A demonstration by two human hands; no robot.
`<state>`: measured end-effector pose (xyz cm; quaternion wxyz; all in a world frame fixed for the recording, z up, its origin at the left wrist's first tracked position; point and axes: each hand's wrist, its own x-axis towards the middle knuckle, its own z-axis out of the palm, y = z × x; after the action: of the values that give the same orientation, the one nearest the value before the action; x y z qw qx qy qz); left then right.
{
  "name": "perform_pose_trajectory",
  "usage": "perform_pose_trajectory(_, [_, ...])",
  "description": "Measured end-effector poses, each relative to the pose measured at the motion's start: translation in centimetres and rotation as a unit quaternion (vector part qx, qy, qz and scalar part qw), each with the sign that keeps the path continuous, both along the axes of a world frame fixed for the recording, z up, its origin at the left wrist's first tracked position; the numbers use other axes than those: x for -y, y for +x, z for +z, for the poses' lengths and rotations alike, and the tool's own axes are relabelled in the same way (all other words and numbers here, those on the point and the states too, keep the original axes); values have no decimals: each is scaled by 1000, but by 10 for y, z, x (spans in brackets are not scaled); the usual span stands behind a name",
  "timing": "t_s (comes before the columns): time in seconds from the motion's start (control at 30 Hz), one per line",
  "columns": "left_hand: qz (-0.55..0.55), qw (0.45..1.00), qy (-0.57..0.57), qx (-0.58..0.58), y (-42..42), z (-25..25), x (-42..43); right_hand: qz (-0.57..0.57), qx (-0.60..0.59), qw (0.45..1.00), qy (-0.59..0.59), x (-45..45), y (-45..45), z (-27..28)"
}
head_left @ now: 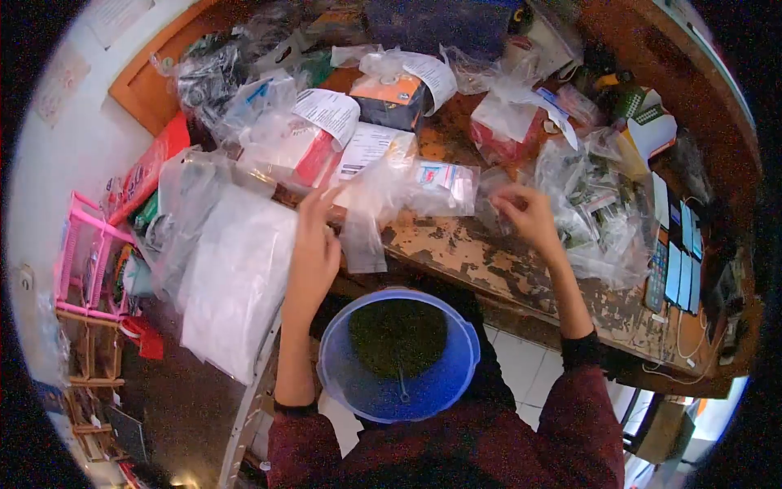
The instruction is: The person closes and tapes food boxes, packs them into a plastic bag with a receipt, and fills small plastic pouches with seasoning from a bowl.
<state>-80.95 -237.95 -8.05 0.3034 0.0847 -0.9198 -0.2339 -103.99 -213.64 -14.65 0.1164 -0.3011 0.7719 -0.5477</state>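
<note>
My left hand is at the table's front edge with its fingers stretched out. Beside it lies a translucent plastic bag, and I cannot tell whether the fingertips touch it. To the right, my right hand pinches what looks like a small clear plastic bag. Between the hands rests a clear packet with a printed label. Below them, close to my body, stands a blue bucket with dark green loose material inside. A thin handle with a ring end leans in it.
A stack of white plastic bags lies at left, by a pink rack. Behind are a black and orange box and a red box. A heap of filled clear bags and several phones lie at right.
</note>
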Motion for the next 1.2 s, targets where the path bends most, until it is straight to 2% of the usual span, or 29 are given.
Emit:
perform_pose_trajectory(0.03, [35, 997, 51, -51, 10, 7, -10, -21, -77, 997, 12, -4, -1, 2])
perform_pose_trajectory(0.07, [39, 996, 56, -54, 19, 10, -20, -16, -81, 996, 16, -4, 1, 3])
perform_pose_trajectory(0.13, [27, 963, 247, -106, 34, 10, -39, -30, -32, 999, -3, 1, 6, 4])
perform_pose_trajectory(0.17, [23, 960, 258, -104, 38, 8, -45, -24, -40, 999, 6, 7, 7, 5])
perform_pose_trajectory(0.23, [8, 960, 261, -103, 38, 3, -55, 41, -235, 970, 50, 26, 12, -1])
perform_pose_trajectory(0.27, [-13, 964, 247, -93, 37, 2, -59, 73, -329, 937, 94, 34, 10, -9])
perform_pose_trajectory(0.33, [7, 967, 240, -89, 39, 3, -67, 70, -373, 917, 119, 51, 10, -33])
perform_pose_trajectory(0.47, [2, 961, 258, -105, 46, -7, -71, 45, -396, 904, 152, 55, 28, -29])
perform_pose_trajectory(0.53, [-7, 952, 298, -75, 52, -9, -70, 10, -275, 959, 72, 42, 32, -20])
perform_pose_trajectory(0.6, [-23, 947, 315, -59, 54, -23, -65, -32, -278, 960, 29, 29, 47, 7])
perform_pose_trajectory(0.67, [-81, 868, 489, -33, 48, -24, -75, -18, -238, 971, -17, 17, 80, 42])
perform_pose_trajectory(0.7, [-139, 817, 552, -86, 41, -31, -81, 0, -205, 977, -55, 11, 95, 51])
perform_pose_trajectory(0.73, [-122, 833, 534, -80, 31, -35, -86, -4, -196, 979, -58, 8, 110, 52])
perform_pose_trajectory(0.8, [-272, 621, 733, -50, 33, -30, -94, 175, -127, 970, -111, 7, 138, 52])
perform_pose_trajectory(0.83, [-322, 519, 791, -33, 32, -38, -95, 170, -124, 971, -114, 10, 152, 53])
perform_pose_trajectory(0.87, [-322, 519, 791, -29, 32, -38, -99, 172, -105, 975, -90, 15, 166, 55])
perform_pose_trajectory(0.93, [-254, 668, 699, 12, 31, -36, -105, 172, -87, 979, -66, 19, 177, 60])
perform_pose_trajectory(0.97, [-216, 724, 655, 10, 33, -46, -105, 164, -129, 977, -37, 20, 180, 62])
perform_pose_trajectory(1.0, [-215, 725, 654, 11, 36, -46, -104, 157, -168, 973, -9, 20, 182, 63])
perform_pose_trajectory(1.03, [-200, 769, 607, 16, 40, -46, -103, 188, -105, 977, -9, 18, 183, 62])
perform_pose_trajectory(1.07, [-185, 810, 556, 21, 45, -46, -101, 190, -103, 976, -11, 15, 180, 60])
perform_pose_trajectory(1.13, [-190, 791, 577, 66, 56, -35, -99, 229, -61, 972, -4, 10, 175, 55])
perform_pose_trajectory(1.17, [-198, 769, 598, 110, 61, -32, -98, 202, -24, 979, -28, 10, 176, 56])
perform_pose_trajectory(1.2, [-196, 770, 597, 112, 65, -34, -97, 203, -23, 979, -30, 10, 176, 54])
